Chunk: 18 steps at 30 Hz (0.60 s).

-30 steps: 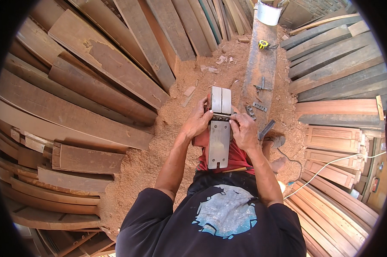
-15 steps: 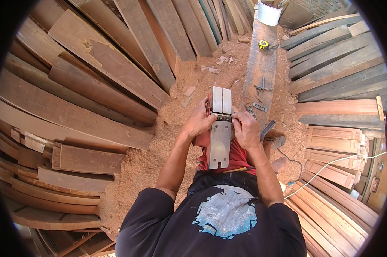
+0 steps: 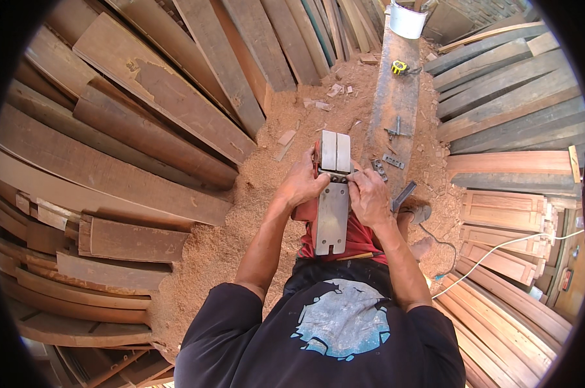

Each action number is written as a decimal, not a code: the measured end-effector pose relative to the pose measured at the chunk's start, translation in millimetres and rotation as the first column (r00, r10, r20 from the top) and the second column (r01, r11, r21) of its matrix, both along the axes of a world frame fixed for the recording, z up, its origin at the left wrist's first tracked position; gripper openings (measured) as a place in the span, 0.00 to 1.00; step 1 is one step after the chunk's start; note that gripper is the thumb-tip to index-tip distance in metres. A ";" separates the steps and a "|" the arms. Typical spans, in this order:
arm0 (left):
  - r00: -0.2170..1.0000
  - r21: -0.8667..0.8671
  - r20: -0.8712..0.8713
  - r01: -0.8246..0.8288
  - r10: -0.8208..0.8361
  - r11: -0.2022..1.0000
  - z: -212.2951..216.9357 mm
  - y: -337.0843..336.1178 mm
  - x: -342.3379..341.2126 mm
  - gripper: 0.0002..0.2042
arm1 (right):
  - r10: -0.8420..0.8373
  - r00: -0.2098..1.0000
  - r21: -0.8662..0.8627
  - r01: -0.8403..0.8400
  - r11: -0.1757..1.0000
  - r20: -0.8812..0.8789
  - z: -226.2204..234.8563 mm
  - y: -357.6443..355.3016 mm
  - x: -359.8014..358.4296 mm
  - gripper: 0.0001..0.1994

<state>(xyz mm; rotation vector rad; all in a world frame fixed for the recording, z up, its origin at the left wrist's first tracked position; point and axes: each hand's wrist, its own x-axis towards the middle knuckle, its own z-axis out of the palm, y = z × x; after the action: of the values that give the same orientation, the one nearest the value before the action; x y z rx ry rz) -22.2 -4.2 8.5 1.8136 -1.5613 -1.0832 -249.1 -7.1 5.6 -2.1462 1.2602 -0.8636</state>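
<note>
An electric planer (image 3: 332,223) lies sole up across my lap, its two metal sole plates facing me and its red body showing at the left. Between the plates is the cutter drum (image 3: 339,178), with small bolts on it. My left hand (image 3: 302,182) grips the planer's left side, the thumb pressed beside the drum. My right hand (image 3: 370,197) is closed, with its fingertips bunched against the drum's right end. Whatever those fingertips may pinch is hidden.
A plank (image 3: 396,97) on the shavings-covered floor carries a yellow tape measure (image 3: 399,67), a T-shaped tool (image 3: 397,128) and a small metal part (image 3: 393,161). Stacked boards (image 3: 156,97) line the left, more timber (image 3: 506,97) the right. A white cable (image 3: 493,249) crosses at right.
My right hand has shifted slightly left, its fingertips closer in on the cutter drum. The left hand and the planer have stayed put.
</note>
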 end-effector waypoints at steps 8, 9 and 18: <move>0.997 -0.057 -0.001 0.082 -0.082 0.995 -11.9 -9.2 6.6 0.41 | 0.010 0.995 0.014 -0.012 1.000 0.094 -7.4 -7.8 -3.4 0.07; 0.996 -0.063 -0.008 0.084 -0.084 0.995 -9.6 -9.6 5.9 0.40 | -0.028 0.994 0.021 0.026 0.999 0.106 -9.0 -9.7 -6.3 0.08; 0.998 0.033 0.031 0.047 -0.048 0.998 9.9 -9.6 -0.9 0.38 | -0.148 0.989 0.033 0.147 0.989 0.014 -23.5 -23.6 -48.2 0.11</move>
<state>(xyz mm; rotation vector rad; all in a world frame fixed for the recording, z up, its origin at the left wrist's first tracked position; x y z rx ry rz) -23.1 -13.8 18.3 1.8322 -1.6214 -1.1128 -297.3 -30.7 -18.0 -2.0366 1.4291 -0.9126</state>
